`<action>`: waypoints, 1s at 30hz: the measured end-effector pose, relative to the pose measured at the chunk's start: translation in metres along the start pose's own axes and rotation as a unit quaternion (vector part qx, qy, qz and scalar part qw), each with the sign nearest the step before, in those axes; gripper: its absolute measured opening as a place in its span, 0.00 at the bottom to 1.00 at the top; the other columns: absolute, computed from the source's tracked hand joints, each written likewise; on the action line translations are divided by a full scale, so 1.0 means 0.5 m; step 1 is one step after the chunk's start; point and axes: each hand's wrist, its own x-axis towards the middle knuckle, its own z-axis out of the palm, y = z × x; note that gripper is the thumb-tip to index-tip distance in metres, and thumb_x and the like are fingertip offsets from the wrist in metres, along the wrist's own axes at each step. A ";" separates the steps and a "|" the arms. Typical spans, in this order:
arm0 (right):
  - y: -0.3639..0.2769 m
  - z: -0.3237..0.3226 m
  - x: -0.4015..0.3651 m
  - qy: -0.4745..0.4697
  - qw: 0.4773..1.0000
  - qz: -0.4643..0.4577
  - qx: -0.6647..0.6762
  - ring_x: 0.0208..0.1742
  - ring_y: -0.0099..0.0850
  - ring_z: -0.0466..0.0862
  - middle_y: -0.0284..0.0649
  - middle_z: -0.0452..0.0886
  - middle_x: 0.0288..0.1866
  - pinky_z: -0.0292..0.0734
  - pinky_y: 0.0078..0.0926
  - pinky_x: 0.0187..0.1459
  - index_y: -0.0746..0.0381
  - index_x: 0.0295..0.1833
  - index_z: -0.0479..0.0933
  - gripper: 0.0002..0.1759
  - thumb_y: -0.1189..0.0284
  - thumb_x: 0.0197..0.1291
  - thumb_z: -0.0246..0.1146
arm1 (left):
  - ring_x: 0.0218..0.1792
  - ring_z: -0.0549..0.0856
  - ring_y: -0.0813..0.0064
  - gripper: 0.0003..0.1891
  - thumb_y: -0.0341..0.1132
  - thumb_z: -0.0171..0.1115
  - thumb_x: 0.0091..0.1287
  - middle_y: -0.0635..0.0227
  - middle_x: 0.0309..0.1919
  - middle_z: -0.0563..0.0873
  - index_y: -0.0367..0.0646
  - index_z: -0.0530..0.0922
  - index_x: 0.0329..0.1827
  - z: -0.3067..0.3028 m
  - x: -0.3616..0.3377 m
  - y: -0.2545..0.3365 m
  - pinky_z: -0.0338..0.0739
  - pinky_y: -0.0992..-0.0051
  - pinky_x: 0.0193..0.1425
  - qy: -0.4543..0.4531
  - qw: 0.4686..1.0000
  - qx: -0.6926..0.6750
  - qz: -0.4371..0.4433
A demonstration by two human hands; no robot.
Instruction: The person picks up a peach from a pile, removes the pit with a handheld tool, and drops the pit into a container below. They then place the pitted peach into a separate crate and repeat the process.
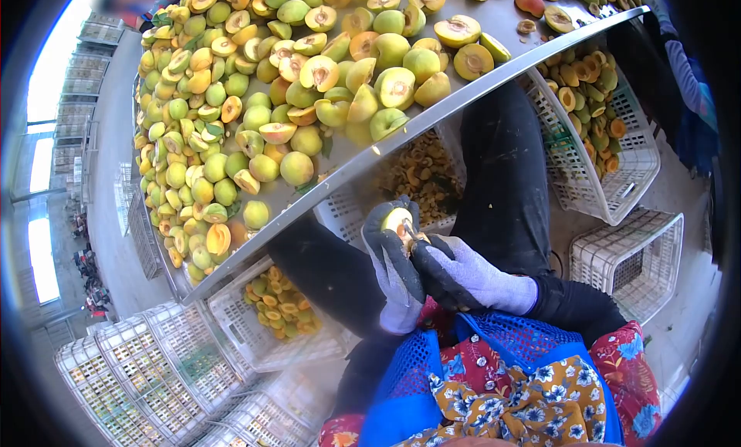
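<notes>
Both hands wear grey and lilac gloves and meet over the lap, below the metal table's edge. My left hand (pixel 394 265) is wrapped round a pale cut fruit (pixel 398 221), whose open face shows. My right hand (pixel 463 271) is closed against the fruit; the small tool or piece between its fingers is too unclear to name. Beneath the hands a white crate (pixel 340 215) holds brown and orange scraps (pixel 424 177). Whole and halved green-yellow fruits (pixel 297 169) lie heaped on the metal table (pixel 502 18) just above.
At the left stands a white crate (pixel 231 323) with fruit halves, beside stacked crates (pixel 147 370). A tilted crate (pixel 571 161) of halves and another crate (pixel 644 254) are on the right. A person's sleeve (pixel 683 72) shows at the right edge.
</notes>
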 end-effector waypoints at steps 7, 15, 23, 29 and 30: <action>-0.024 -0.030 -0.005 -0.017 0.996 0.048 -0.072 0.22 0.30 0.79 0.39 0.77 0.25 0.71 0.27 0.23 0.63 0.44 0.72 0.21 0.54 0.76 0.52 | 0.58 0.80 0.66 0.24 0.48 0.47 0.80 0.53 0.58 0.78 0.36 0.70 0.64 -0.038 0.026 0.056 0.76 0.65 0.64 -0.106 0.983 0.025 -0.150; -0.011 -0.008 -0.003 -0.057 0.994 0.090 0.008 0.22 0.21 0.73 0.31 0.73 0.23 0.67 0.23 0.24 0.59 0.41 0.73 0.19 0.54 0.77 0.51 | 0.39 0.88 0.66 0.25 0.53 0.43 0.80 0.56 0.42 0.86 0.36 0.78 0.48 -0.045 0.024 -0.001 0.85 0.69 0.44 0.002 0.987 0.119 -0.109; 0.001 -0.061 0.009 -0.199 0.853 0.268 0.401 0.12 0.19 0.67 0.32 0.70 0.18 0.59 0.13 0.12 0.56 0.44 0.72 0.18 0.52 0.75 0.54 | 0.38 0.86 0.72 0.23 0.47 0.43 0.81 0.58 0.37 0.86 0.34 0.78 0.47 -0.028 0.030 0.042 0.81 0.73 0.46 -0.075 0.984 0.075 -0.144; -0.023 -0.044 -0.004 -0.116 0.922 0.240 0.280 0.13 0.18 0.66 0.30 0.68 0.18 0.58 0.14 0.12 0.55 0.39 0.71 0.18 0.53 0.75 0.54 | 0.37 0.85 0.73 0.22 0.46 0.42 0.82 0.60 0.37 0.85 0.34 0.78 0.46 -0.039 0.026 0.010 0.80 0.73 0.45 -0.069 0.983 0.106 -0.134; -0.008 -0.058 0.007 -0.165 0.878 0.276 0.356 0.13 0.18 0.66 0.29 0.68 0.17 0.58 0.14 0.12 0.56 0.37 0.71 0.19 0.52 0.74 0.54 | 0.37 0.84 0.73 0.22 0.45 0.41 0.82 0.60 0.37 0.85 0.34 0.78 0.46 -0.038 0.030 0.012 0.80 0.74 0.46 -0.062 0.982 0.069 -0.166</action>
